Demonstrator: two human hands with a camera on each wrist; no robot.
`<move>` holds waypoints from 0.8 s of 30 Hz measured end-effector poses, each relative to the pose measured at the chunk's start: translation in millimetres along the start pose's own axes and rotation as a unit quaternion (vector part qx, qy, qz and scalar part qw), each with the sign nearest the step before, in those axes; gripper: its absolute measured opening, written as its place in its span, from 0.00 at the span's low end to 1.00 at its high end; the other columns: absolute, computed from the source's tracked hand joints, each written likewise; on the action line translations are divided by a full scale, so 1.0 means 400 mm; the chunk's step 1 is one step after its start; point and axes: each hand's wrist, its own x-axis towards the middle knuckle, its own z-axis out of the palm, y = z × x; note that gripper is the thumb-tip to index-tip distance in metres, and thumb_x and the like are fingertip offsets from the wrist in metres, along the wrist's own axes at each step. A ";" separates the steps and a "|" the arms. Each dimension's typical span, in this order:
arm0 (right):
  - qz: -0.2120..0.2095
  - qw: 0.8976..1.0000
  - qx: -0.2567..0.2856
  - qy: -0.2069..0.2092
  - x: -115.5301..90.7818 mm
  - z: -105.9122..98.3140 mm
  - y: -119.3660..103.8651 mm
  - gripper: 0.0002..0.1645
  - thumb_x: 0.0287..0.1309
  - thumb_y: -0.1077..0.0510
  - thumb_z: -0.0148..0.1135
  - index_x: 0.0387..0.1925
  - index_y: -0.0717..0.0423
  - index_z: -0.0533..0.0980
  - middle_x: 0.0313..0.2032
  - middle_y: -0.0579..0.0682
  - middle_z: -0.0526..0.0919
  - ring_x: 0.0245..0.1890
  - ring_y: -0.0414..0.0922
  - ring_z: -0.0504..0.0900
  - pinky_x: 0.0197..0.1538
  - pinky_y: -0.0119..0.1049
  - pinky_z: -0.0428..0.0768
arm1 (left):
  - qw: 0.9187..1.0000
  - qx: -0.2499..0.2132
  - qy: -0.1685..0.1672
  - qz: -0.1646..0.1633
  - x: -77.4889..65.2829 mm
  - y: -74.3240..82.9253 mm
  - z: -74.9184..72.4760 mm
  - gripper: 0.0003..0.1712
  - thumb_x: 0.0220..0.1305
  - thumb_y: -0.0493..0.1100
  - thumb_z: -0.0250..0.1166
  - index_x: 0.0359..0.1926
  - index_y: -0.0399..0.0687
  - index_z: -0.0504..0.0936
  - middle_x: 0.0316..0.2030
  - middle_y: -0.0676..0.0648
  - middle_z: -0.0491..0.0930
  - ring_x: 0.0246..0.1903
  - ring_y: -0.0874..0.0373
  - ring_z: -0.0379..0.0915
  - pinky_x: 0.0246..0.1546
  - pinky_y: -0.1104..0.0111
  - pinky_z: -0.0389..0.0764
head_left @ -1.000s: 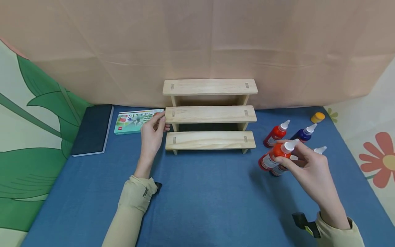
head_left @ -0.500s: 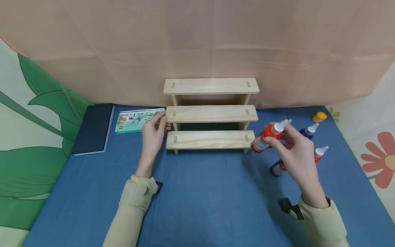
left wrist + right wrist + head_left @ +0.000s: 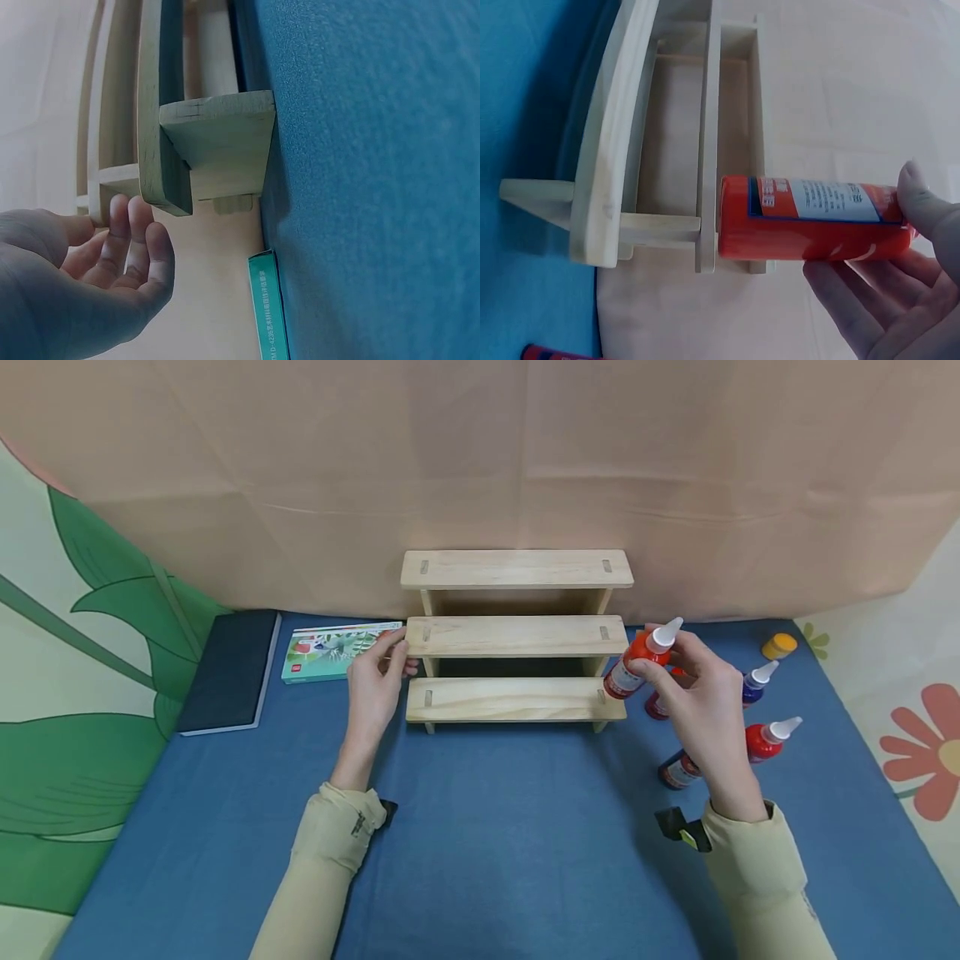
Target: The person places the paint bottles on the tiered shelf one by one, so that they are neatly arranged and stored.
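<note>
A three-tier pale wooden display shelf [image 3: 517,637] stands against the back cloth. My left hand [image 3: 371,697] pinches the left end of its middle board; in the left wrist view the other fingertips [image 3: 157,236] curl loosely near the lower board. My right hand [image 3: 705,710] grips a red paint bottle [image 3: 632,667] with a white pointed nozzle, near its top. The bottle is tilted, its base overlapping the right end of the lowest board in the head view. In the right wrist view the bottle's base [image 3: 735,217] is right beside the end of the boards.
Around my right hand are a red bottle [image 3: 763,743], a blue bottle [image 3: 753,687], a dark bottle [image 3: 678,771] and a partly hidden red one [image 3: 656,706]. An orange-yellow cap [image 3: 778,646] shows behind. A green box [image 3: 330,652] and dark notebook [image 3: 228,672] lie left.
My right hand has carried the red bottle left and away from me, from among the other bottles to the shelf's right end. My left hand has stayed at the shelf.
</note>
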 end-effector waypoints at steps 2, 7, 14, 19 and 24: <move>-0.002 1.000 0.005 0.005 0.013 0.007 -0.002 0.29 0.70 0.58 0.73 0.69 0.57 0.79 0.61 0.57 0.85 0.60 0.56 0.84 0.50 0.16 0.78 | 1.000 -0.003 -0.001 0.000 0.000 0.000 0.000 0.19 0.83 0.37 0.60 0.67 0.34 0.82 0.37 0.32 0.89 0.31 0.56 0.87 0.42 0.54 0.89; -0.009 1.000 0.001 0.008 0.043 0.027 -0.004 0.29 0.71 0.56 0.72 0.69 0.57 0.79 0.62 0.56 0.85 0.60 0.55 0.84 0.54 0.24 0.82 | 1.000 -0.008 -0.001 -0.001 -0.001 -0.001 0.000 0.19 0.83 0.37 0.59 0.67 0.33 0.82 0.37 0.32 0.89 0.31 0.59 0.86 0.43 0.51 0.89; -0.009 1.000 -0.020 0.008 0.073 0.037 -0.008 0.28 0.73 0.56 0.70 0.70 0.58 0.78 0.62 0.58 0.84 0.60 0.56 0.84 0.59 0.41 0.86 | 1.000 -0.008 -0.004 -0.006 -0.002 0.002 0.001 0.20 0.83 0.37 0.59 0.67 0.33 0.82 0.37 0.32 0.88 0.35 0.40 0.87 0.43 0.50 0.89; -0.022 0.999 -0.023 0.017 0.095 0.037 -0.021 0.28 0.74 0.57 0.69 0.70 0.59 0.78 0.62 0.58 0.84 0.60 0.55 0.83 0.57 0.31 0.83 | 1.000 -0.006 -0.004 -0.009 0.000 0.004 0.000 0.20 0.83 0.37 0.59 0.67 0.34 0.81 0.37 0.32 0.88 0.34 0.46 0.87 0.43 0.50 0.89; -0.027 1.000 -0.005 0.016 0.119 0.046 -0.029 0.27 0.75 0.61 0.66 0.71 0.63 0.75 0.64 0.61 0.82 0.61 0.57 0.82 0.65 0.47 0.82 | 1.000 -0.007 -0.005 -0.012 -0.001 0.004 0.000 0.20 0.83 0.37 0.59 0.68 0.34 0.81 0.38 0.32 0.88 0.34 0.45 0.88 0.44 0.49 0.89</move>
